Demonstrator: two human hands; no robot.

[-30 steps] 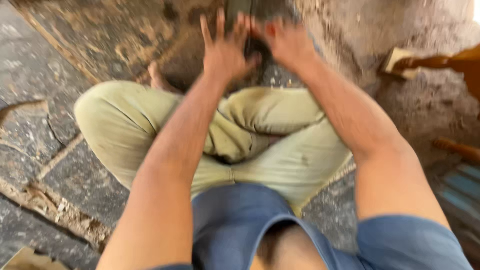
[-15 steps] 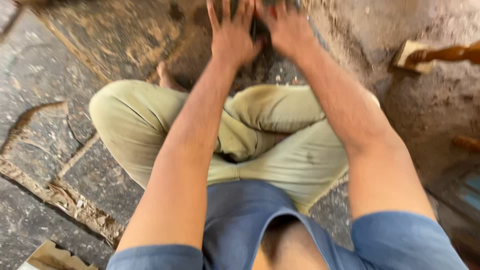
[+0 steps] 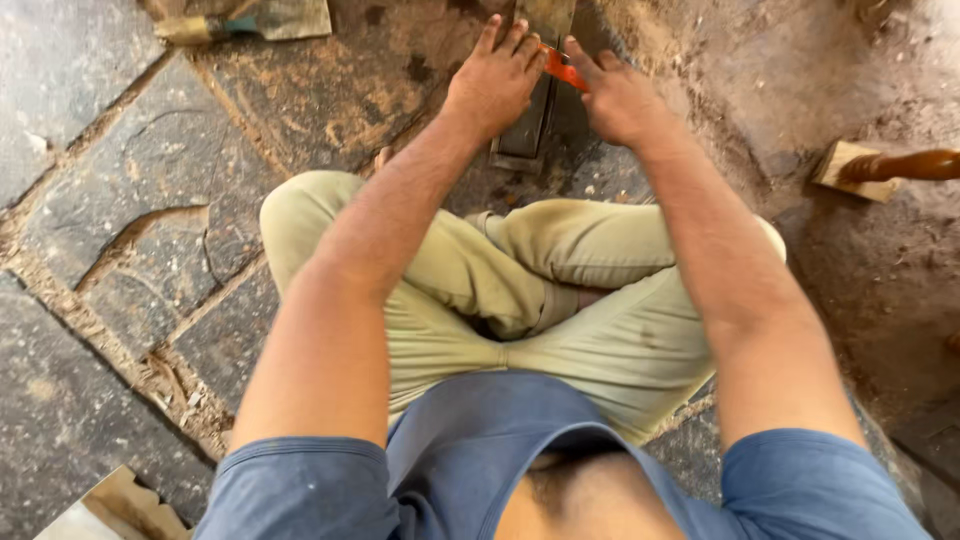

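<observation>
- Left hand (image 3: 495, 85): palm down on a dark rectangular block (image 3: 530, 125); the fingers lie straight and close together, pressing flat on its top rather than curling around it.
- Right hand (image 3: 620, 100): just right of the block; the fingers are bent and closed on an orange-handled tool (image 3: 562, 70), whose handle shows as a short strip between the two hands. The working end is hidden, so its kind cannot be told.
- Dark rectangular block: lies on the floor straight ahead of the person's crossed legs, long axis running away from the body; its near end shows below the left palm, and its far end reaches the top edge of the view.
- Khaki trousers (image 3: 560, 300): cover the crossed legs of the seated person; a blue shirt (image 3: 480, 440) fills the bottom of the view.
- Stone floor (image 3: 130, 230): cracked grey slabs with sawdust in the joints and a thicker dusty layer around the block.
- Wooden mallet (image 3: 880, 168): rests on the floor well to the right, turned handle pointing right.
- Flat tool with a wooden handle (image 3: 250, 20): lies at the top left, well apart from both hands.
- Pale wooden piece (image 3: 115, 505): at the bottom left corner.
</observation>
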